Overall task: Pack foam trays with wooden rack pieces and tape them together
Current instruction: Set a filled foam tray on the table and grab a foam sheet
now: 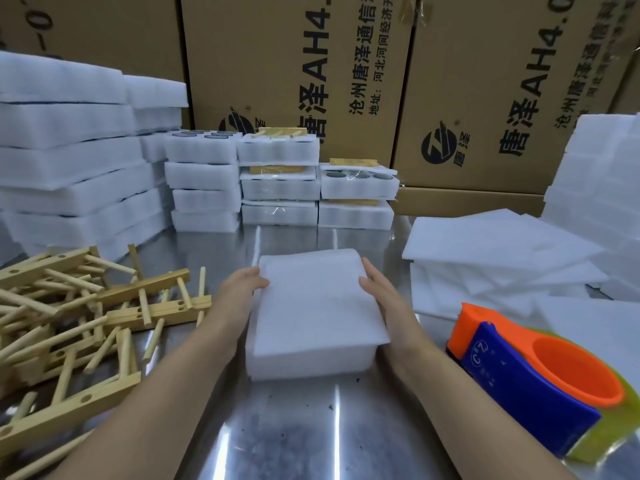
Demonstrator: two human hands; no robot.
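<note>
A white foam tray lies on the steel table in front of me, with a thin foam sheet laid over its top. My left hand presses flat against the left side of this stack, thumb on the sheet's edge. On the right side, my right hand does the same with straight fingers. An orange and blue tape dispenser sits at the lower right, apart from both hands. A heap of wooden rack pieces lies at the left.
Packed foam trays are stacked at the back centre, tall stacks of foam at the back left. Loose foam sheets lie at the right. Cardboard boxes wall off the far side of the steel table.
</note>
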